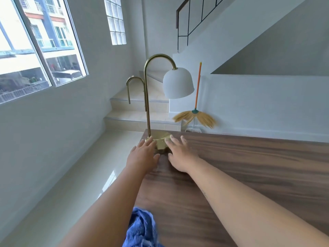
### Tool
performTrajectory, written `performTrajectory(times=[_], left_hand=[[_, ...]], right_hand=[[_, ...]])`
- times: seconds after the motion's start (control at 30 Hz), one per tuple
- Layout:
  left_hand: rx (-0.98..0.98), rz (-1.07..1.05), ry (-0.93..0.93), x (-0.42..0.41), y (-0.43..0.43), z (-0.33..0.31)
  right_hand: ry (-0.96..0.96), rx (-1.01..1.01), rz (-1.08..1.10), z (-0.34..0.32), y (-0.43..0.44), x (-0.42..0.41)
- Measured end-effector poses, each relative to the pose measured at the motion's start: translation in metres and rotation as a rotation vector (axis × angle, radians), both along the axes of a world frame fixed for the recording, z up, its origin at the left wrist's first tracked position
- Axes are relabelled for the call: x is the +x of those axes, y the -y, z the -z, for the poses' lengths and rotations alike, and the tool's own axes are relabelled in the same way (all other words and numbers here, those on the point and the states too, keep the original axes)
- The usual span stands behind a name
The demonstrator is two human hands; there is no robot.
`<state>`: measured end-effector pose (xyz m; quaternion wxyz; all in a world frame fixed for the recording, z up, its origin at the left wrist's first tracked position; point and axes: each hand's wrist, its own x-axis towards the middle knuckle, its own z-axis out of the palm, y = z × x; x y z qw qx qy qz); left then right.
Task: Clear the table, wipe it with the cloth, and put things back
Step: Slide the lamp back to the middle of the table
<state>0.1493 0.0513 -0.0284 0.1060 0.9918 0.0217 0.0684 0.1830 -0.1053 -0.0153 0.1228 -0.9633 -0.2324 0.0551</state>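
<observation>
Lamp (178, 83) of brass with a white shade is seen standing on its round base (160, 139) at the far left corner of the wooden table (249, 166). The left hand (142, 154) and right hand (179, 154) are laid either side of that base — fingers straight and slightly apart, tips at its rim, nothing gripped. A crumpled blue cloth (142, 227) is seen at the table's near edge, beside the left forearm.
</observation>
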Motion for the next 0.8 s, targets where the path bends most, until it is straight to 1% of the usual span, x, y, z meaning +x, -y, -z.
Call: performTrajectory(times=[0.07, 0.13, 0.27, 0.47, 0.63, 0.7, 0.8], left_hand=[[0.015, 0.009, -0.013, 0.007, -0.004, 0.004], [-0.033, 0.002, -0.001, 0.010, -0.005, 0.006], [-0.108, -0.027, 0.034, 0.012, -0.002, 0.007], [-0.022, -0.044, -0.023, 0.003, 0.008, -0.006], [0.037, -0.020, -0.044, -0.016, 0.025, -0.012], [0.051, -0.004, -0.059, -0.025, 0.035, -0.009], [0.098, 0.010, -0.033, -0.041, 0.055, -0.006]], right_hand=[[-0.051, -0.024, -0.014, 0.004, -0.001, 0.011], [-0.087, -0.017, -0.029, 0.010, -0.001, 0.017], [-0.036, -0.014, -0.047, 0.019, -0.002, 0.019], [-0.015, -0.045, -0.058, 0.015, 0.004, 0.011], [0.053, -0.122, -0.032, 0.015, 0.024, -0.013], [0.035, -0.119, -0.010, 0.013, 0.037, -0.028], [0.025, -0.103, 0.025, 0.010, 0.060, -0.053]])
